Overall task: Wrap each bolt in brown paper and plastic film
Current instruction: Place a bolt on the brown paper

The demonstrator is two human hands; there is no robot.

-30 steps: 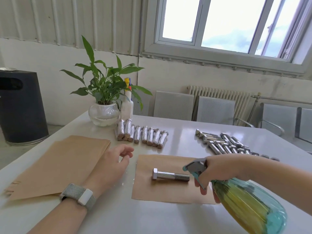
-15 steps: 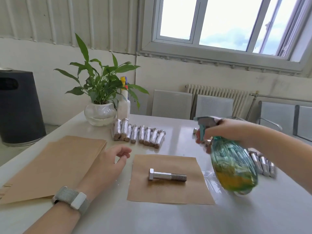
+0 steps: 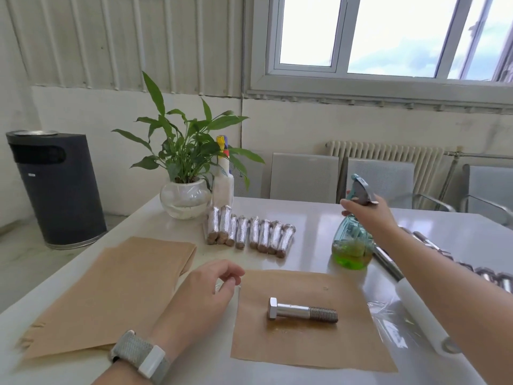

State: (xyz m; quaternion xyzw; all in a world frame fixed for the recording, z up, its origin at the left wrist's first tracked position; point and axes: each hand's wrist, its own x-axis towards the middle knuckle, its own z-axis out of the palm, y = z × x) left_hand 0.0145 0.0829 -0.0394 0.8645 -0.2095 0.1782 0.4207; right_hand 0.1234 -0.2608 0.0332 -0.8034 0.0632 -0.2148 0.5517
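1. Head view: the bolt [image 3: 302,312] lies flat on a single brown paper sheet [image 3: 311,343] on the white counter [image 3: 305,218], hexagonal head toward 9 o'clock and threaded end toward 3 o'clock. A damp patch shows on the paper just beneath the shank.
2. The left hand [image 3: 202,294] rests on the counter at 9 o'clock of the sheet, just beside its left edge. Its fingers [image 3: 231,273] are loosely curled and grip nothing. A grey watch band [image 3: 138,357] circles the wrist.
3. The right hand [image 3: 369,211] is extended toward 1 o'clock of the bolt, forearm crossing above the film roll [image 3: 419,309]. Its fingers are wrapped around the neck of the spray bottle [image 3: 351,245], which stands upright on the counter with green liquid in its base.
4. A stack of brown paper [image 3: 111,290] lies at 9 o'clock of the left hand.
5. Wrapped bolts [image 3: 249,234] lie in a row at 12 o'clock of the sheet.
6. Unwrapped bolts [image 3: 485,276] lie at 3 o'clock, partly hidden behind the right forearm.
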